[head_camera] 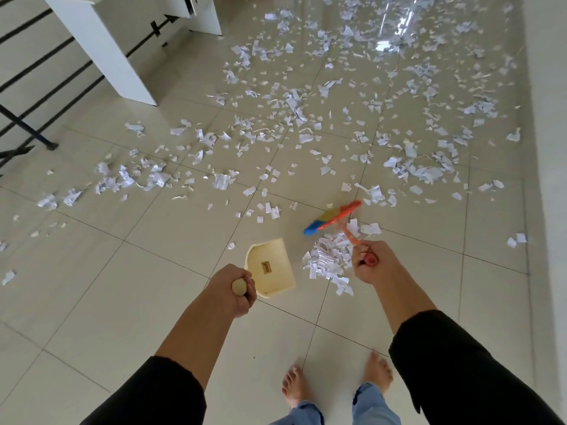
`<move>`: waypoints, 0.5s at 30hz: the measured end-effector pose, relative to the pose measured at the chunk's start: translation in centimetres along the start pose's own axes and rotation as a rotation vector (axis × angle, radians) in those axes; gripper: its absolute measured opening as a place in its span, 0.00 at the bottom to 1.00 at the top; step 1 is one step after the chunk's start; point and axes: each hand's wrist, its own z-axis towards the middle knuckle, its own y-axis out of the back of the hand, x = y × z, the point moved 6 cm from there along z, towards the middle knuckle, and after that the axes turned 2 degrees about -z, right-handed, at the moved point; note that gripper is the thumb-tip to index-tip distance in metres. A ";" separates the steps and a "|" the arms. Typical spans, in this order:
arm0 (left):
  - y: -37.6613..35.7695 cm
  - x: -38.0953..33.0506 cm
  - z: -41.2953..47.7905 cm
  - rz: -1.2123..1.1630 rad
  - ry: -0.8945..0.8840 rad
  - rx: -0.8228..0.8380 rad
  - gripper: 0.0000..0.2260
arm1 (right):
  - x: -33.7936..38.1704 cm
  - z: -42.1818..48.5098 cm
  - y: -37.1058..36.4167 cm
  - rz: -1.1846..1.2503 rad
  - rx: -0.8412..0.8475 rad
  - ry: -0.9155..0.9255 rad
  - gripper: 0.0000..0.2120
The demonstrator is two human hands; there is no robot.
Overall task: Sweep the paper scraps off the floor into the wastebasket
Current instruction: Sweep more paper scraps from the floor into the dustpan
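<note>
Gripping the broom (333, 216) handle, the right hand (369, 260) rakes scraps (325, 260) into a pile beside the dustpan (271, 268), which the left hand (237, 291) clasps ready to scoop

- The floor (129, 271) is laid with large, pale, glossy tiles set on a slant to the view, with thin dark joints.
- A white desk panel (101, 47) stands on it at the upper left, with a second white panel (205, 16) further back.
- A black metal railing (27, 96) runs along the left edge.
- Bright light glares off the tiles (395, 29) at the far end.
- A pale wall (549, 118) borders the right side.
</note>
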 end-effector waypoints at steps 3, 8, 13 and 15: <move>-0.1 0.0 -0.1 0.019 -0.004 -0.009 0.05 | 1.0 -1.0 0.5 0.104 -0.118 0.072 0.28; 0.0 0.5 0.1 0.009 -0.007 -0.017 0.07 | -0.9 -7.8 4.1 -0.199 -0.069 0.079 0.13; -0.1 0.9 -0.1 -0.024 -0.016 -0.069 0.05 | -3.3 -9.2 5.2 -0.531 -0.101 0.069 0.04; 0.2 1.6 0.0 -0.006 -0.014 -0.090 0.05 | -3.6 -8.7 5.2 -0.628 -0.110 0.047 0.06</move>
